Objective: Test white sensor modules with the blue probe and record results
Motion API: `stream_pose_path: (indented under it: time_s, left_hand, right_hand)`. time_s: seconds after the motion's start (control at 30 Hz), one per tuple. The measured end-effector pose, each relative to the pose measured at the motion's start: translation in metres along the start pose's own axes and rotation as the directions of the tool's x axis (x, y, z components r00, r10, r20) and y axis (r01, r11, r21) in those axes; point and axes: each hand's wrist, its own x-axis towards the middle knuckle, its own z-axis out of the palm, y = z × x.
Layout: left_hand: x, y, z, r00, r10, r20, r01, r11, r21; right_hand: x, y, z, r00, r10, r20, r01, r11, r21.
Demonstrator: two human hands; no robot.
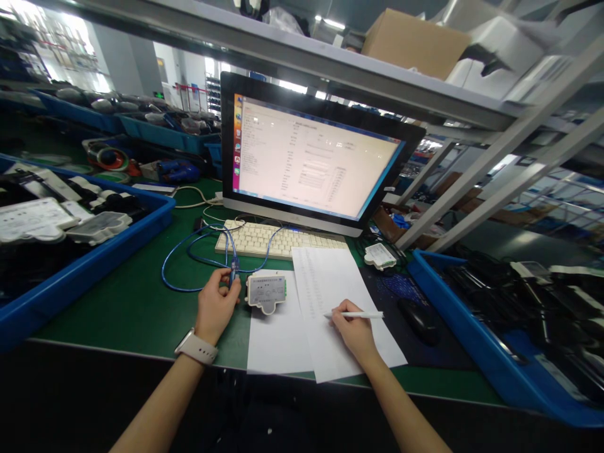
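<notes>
My left hand [218, 302] pinches the plug end of a blue cable [234, 267], whose loops lie on the green table left of the keyboard. Just to the right of that plug sits a small light-grey electronic module [267, 292] with a printed label and a green connector on its right side. It rests partly on a white sheet [278, 349]. In my right hand [353, 330] is a white pen [365, 314], its tip at a printed sheet [330, 283] with columns of faint text. The hand rests on that paper.
A monitor [311, 157] stands behind a cream keyboard [255, 238]. Blue bins [160, 217] of devices flank the table, the right bin [476, 333] near a black mouse [418, 319]. Another module [380, 256] lies by the mouse pad. A shelf [302, 47] with boxes crosses overhead.
</notes>
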Motion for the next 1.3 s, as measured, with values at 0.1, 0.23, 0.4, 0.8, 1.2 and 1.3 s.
stream_pose_path:
  time_s: [0.1, 0.23, 0.4, 0.8, 1.2, 1.3]
  left_hand:
    - [0.000, 0.001, 0.000, 1.000, 0.002, 0.001, -0.002, 1.000, 0.008]
    - [0.000, 0.000, -0.001, 1.000, 0.018, 0.006, -0.018, 0.999, 0.031]
    - [0.001, -0.003, 0.000, 0.999, 0.055, -0.003, -0.054, 0.993, 0.105]
    - [0.001, -0.001, -0.003, 0.925, 0.380, -0.026, -0.352, 0.879, 0.320]
    - [-0.027, 0.011, 0.018, 0.779, 0.541, 0.318, -0.619, 0.577, 0.533]
    - [-0.024, 0.017, 0.018, 0.813, 0.496, 0.305, -0.579, 0.636, 0.510]
  right_hand:
    - [0.000, -0.002, -0.001, 1.000, -0.011, -0.006, 0.011, 1.000, -0.015]
    - [-0.001, -0.006, -0.001, 1.000, -0.019, -0.012, 0.018, 0.999, -0.026]
    - [0.003, -0.007, 0.000, 0.994, 0.092, -0.066, -0.081, 0.985, 0.151]
    - [0.031, 0.011, -0.067, 0.946, 0.319, 0.056, -0.308, 0.939, -0.154]
    - [-0.003, 0.047, -0.089, 0.944, 0.198, -0.265, -0.278, 0.909, -0.311]
    - [-0.002, 0.069, -0.094, 0.924, 0.244, -0.295, -0.320, 0.916, -0.241]
